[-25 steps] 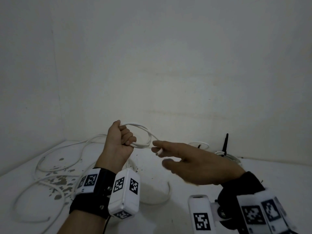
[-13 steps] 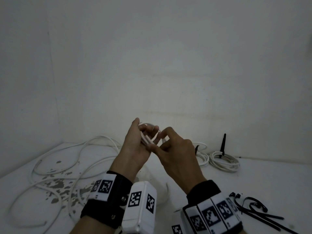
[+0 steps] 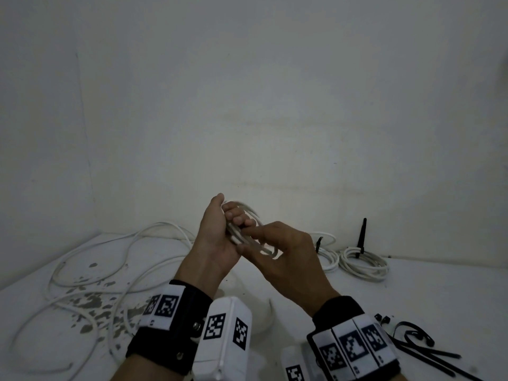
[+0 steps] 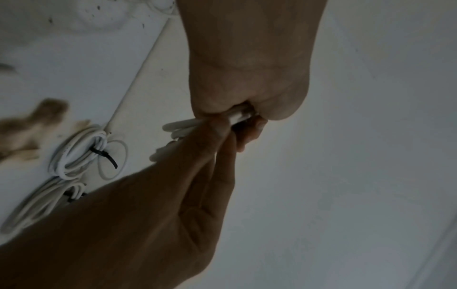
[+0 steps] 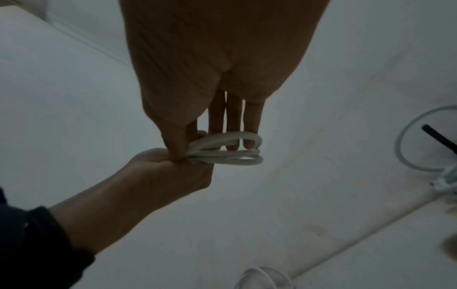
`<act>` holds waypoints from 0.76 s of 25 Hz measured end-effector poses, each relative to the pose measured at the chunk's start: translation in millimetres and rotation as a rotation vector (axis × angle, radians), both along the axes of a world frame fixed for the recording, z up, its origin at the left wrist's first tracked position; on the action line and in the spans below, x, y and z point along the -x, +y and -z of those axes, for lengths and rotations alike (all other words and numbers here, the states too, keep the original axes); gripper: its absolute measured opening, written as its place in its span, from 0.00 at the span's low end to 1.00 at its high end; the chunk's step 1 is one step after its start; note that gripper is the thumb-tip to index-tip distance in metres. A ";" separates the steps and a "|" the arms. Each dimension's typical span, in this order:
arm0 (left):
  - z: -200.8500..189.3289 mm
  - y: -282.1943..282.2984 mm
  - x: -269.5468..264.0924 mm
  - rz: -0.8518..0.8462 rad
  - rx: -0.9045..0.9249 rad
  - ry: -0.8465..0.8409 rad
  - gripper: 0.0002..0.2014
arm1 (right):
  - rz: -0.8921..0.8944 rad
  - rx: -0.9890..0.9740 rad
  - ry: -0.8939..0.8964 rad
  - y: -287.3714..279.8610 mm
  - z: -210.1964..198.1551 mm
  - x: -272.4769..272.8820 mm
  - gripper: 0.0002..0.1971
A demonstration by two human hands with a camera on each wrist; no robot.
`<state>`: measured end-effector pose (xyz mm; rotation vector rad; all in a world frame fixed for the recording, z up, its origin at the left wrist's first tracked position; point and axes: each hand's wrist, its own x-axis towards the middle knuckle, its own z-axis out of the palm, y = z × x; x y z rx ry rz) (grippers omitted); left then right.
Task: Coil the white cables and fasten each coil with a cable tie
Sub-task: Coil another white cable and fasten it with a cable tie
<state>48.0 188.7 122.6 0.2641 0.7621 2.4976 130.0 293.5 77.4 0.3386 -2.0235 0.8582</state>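
**Winding a light, springy cable**

Holding the coil [image 3: 248, 237] in the air above the table [image 3: 412, 298], I judge it light and springy; the loops want to open, so the crossing is the best place to grip. My left hand [image 3: 220, 235] is curled tight around the loops. My right hand [image 3: 286, 251] pinches them with thumb and forefinger, other fingers straight.

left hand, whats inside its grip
The left hand holds a small coil of white cable, its loops sticking out past the fingers. The part inside the fist is covered.
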 end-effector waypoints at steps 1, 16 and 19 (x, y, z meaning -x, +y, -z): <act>-0.1 0.1 -0.8 0.000 -0.003 0.001 0.23 | 0.027 -0.058 0.024 -2.3 0.4 1.4 0.06; -1.5 -5.7 -4.5 0.098 0.065 0.135 0.20 | 0.140 -0.121 0.009 -3.3 -13.1 -2.6 0.05; -0.3 -3.1 -6.2 0.108 0.113 0.163 0.23 | 0.225 -0.199 -0.014 -9.8 -11.0 -4.5 0.05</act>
